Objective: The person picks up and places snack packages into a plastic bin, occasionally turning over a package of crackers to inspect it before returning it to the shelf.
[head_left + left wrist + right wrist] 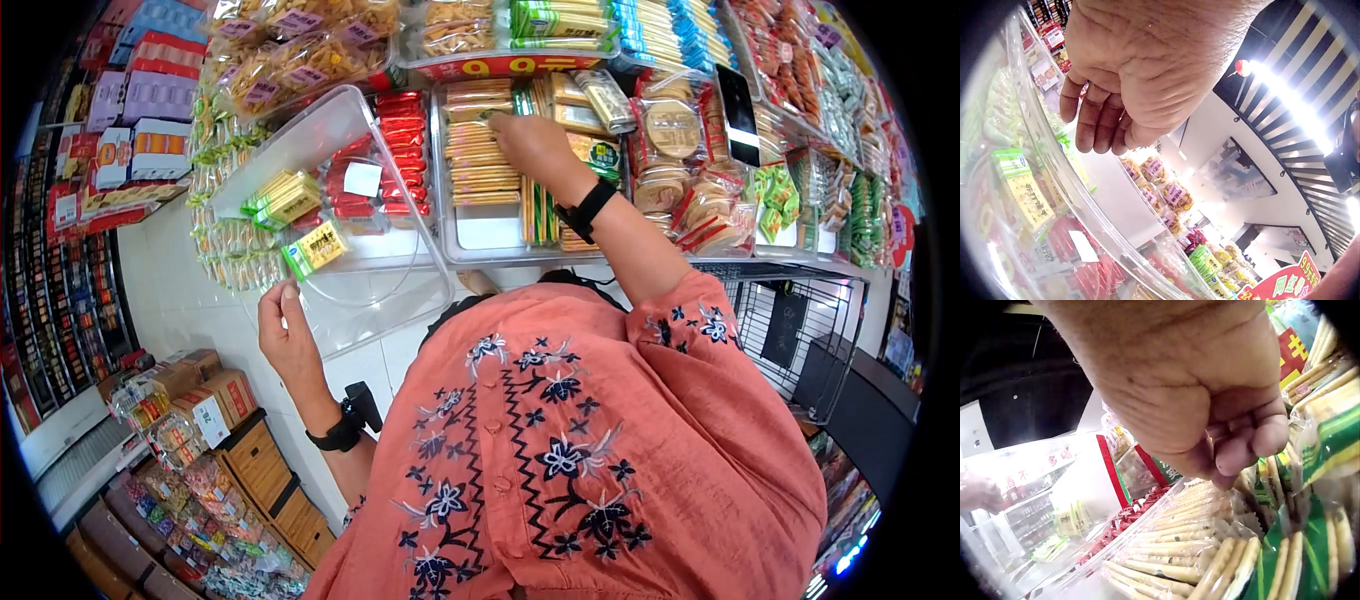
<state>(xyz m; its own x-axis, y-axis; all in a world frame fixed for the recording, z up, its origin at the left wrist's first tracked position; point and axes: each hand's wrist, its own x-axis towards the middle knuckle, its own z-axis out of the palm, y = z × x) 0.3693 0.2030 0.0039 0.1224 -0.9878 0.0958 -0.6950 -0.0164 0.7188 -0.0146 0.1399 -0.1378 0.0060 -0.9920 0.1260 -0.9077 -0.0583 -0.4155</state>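
Note:
My right hand (535, 145) reaches into a clear bin (445, 225) of wrapped cracker packs (485, 165). Its fingers are bent, and thumb and fingertips pinch the end of one pack; the fingertips are partly hidden in the right wrist view. My left hand (290, 340) hangs at the lower left of a tilted clear plastic lid (425, 235), thumb apart from the index finger. In the left wrist view its loosely bent fingers (1085, 134) overlap the lid's rim and hold nothing. Near the thumb lies a yellow-and-green cracker pack (315, 250), with a bundle of similar packs (283, 200) behind it.
Red-wrapped snacks (400, 145) fill the compartment left of the crackers. Round wafer packs (670, 130) and a phone-like black device (737, 115) are to the right. A wire cart (790, 320) stands at my right, and cardboard boxes (215, 400) are at lower left.

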